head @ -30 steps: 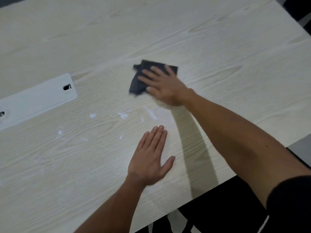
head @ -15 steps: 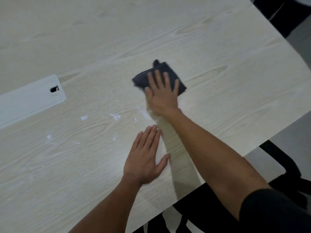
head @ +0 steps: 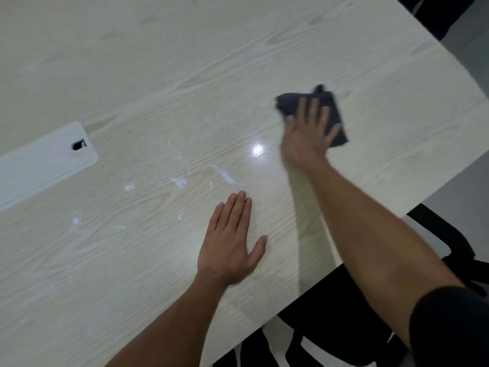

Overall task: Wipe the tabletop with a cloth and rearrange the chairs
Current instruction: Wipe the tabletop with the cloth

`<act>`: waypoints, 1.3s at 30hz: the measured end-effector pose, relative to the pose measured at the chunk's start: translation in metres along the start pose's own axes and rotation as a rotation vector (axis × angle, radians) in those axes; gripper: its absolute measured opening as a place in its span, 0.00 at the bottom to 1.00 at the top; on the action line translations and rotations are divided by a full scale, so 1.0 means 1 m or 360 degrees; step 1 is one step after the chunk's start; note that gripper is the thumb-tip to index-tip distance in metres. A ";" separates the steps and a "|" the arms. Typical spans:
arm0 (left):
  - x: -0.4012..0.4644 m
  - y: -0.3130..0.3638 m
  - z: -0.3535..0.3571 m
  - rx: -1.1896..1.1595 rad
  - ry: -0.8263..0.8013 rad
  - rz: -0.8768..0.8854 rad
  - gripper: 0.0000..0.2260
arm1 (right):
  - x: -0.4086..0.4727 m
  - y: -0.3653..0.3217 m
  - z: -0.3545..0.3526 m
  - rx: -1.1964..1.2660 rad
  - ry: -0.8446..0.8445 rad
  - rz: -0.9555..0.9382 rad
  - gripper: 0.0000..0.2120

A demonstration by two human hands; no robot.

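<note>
Smears (head: 180, 181) left of right hand (head: 307, 136), flat on cloth (head: 336, 112); nearer left hand (head: 227, 247), flat, holding nothing.

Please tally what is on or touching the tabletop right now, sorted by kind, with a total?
Hands: 2, left hand flat on the tabletop, right hand pressing the cloth
Dark cloth: 1
White cover plate: 1
Total: 4

Pale wood-grain tabletop (head: 158, 62) bears dark cloth (head: 334, 115), white smears (head: 180, 181), white plate (head: 39, 165).
</note>
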State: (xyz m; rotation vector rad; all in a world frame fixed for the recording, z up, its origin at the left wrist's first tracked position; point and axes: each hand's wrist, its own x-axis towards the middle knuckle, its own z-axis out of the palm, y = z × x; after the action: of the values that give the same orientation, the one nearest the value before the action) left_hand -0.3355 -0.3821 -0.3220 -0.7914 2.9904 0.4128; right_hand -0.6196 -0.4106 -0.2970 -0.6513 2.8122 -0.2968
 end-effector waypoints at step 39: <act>-0.184 -0.076 -0.006 -0.0030 0.0021 -0.0482 0.43 | -0.132 -0.004 0.026 -0.0116 -0.0222 -0.0590 0.28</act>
State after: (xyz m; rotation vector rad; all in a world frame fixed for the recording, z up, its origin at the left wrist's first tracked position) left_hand -0.1378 -0.3586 -0.3196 -1.2281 2.8127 0.4233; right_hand -0.4960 -0.3577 -0.2964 -1.1644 2.5667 -0.2043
